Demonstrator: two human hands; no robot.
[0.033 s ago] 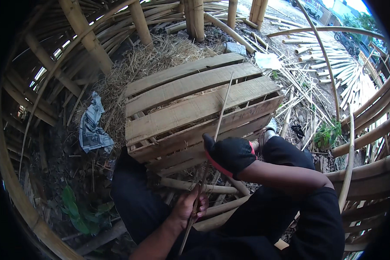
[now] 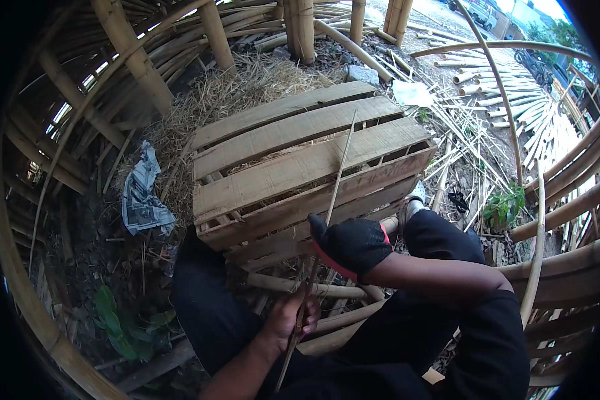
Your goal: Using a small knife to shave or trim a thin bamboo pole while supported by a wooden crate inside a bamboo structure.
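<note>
A long, thin bamboo strip (image 2: 342, 163) slants up from my lap, its far end over the slatted wooden crate (image 2: 260, 190). My left hand (image 2: 292, 319), bare, is closed round its lower part between my knees. Higher up, my right hand (image 2: 353, 247), in a black glove with a red edge, is curled closed at the strip with the thumb pointing up. The inside of that grip is hidden, so I cannot tell whether it holds anything else. The crate stands just beyond both hands, with straw showing through its gaps.
Bamboo poles (image 2: 327, 288) lie beneath my hands. Crumpled newspaper (image 2: 143, 193) is left of the crate, dry straw (image 2: 247, 87) behind it. Bamboo uprights (image 2: 299, 30) and bent canes enclose the place. Cut bamboo lengths (image 2: 480, 87) are spread at the far right.
My right hand has shifted slightly left and down. The strip's upper end has swung a little to the left. My left hand stays in place.
</note>
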